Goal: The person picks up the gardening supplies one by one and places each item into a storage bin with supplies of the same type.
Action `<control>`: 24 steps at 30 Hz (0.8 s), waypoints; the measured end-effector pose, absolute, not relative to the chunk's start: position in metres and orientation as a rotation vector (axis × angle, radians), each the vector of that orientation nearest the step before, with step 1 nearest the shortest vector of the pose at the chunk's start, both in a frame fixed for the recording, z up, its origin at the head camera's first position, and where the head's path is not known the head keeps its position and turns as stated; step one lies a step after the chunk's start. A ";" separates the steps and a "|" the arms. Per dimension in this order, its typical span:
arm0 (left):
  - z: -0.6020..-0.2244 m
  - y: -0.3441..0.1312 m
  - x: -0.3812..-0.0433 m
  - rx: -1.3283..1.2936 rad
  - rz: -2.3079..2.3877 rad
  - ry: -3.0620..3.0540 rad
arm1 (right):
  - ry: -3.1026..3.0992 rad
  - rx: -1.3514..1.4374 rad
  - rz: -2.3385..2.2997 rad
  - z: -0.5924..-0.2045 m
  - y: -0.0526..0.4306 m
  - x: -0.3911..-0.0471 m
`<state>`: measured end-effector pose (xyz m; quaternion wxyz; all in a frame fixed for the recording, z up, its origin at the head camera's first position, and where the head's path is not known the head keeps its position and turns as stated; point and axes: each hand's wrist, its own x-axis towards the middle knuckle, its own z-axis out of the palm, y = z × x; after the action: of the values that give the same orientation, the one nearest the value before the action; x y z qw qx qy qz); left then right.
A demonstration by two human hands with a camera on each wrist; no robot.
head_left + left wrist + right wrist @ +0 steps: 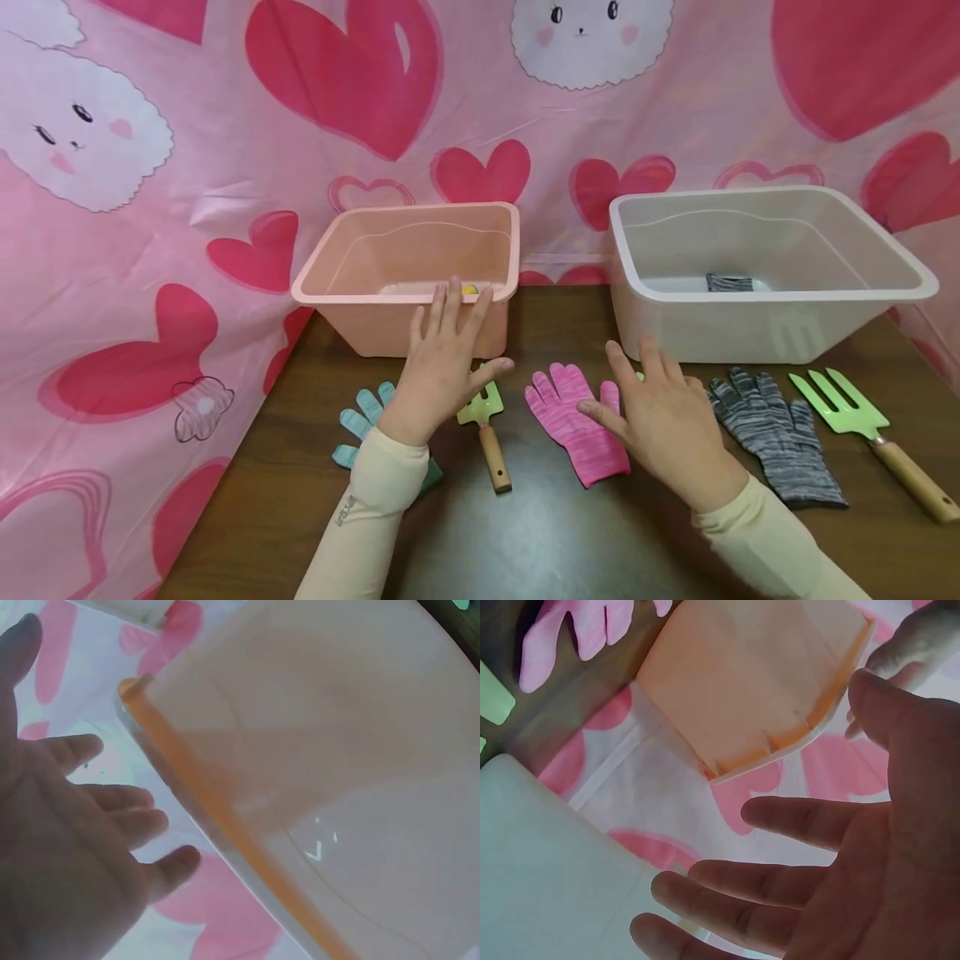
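My left hand (442,362) is open with spread fingers, nothing in it, its fingertips overlapping the front rim of the peach bin (405,325). Below it a teal glove (367,412) is partly hidden by my wrist. A small green hand fork (487,433) with a wooden handle lies just right of that wrist. My right hand (667,408), also open and holding nothing, hovers between a pink glove (570,417) and a grey glove (772,433). Behind its fingers a bit of green (640,377) peeks out. The left wrist view shows the left palm (60,832) beside the bin's rim.
At the back right stands a whitish bin (720,325) with a grey striped piece (729,283) inside. Something yellow (469,289) lies in the peach bin. A larger green hand fork (851,408) rests at the right of the brown table (510,550). A heart-patterned cloth (225,150) hangs behind.
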<state>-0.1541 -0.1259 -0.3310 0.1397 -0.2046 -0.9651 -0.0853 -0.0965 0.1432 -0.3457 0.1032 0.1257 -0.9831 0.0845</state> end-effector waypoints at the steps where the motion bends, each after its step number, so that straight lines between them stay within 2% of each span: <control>1: -0.330 -0.127 -0.155 -0.605 -0.268 -2.778 | -2.904 0.376 0.253 -0.346 0.142 -0.096; 24: -0.315 -0.168 -0.166 -0.519 -0.430 -2.626 | -2.885 0.551 0.312 -0.352 0.131 -0.091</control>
<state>-0.1659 -0.1684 -0.3151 0.2136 -0.1869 -0.9463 -0.1548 -0.0909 0.1306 -0.3515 0.0938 0.1856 -0.9725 0.1050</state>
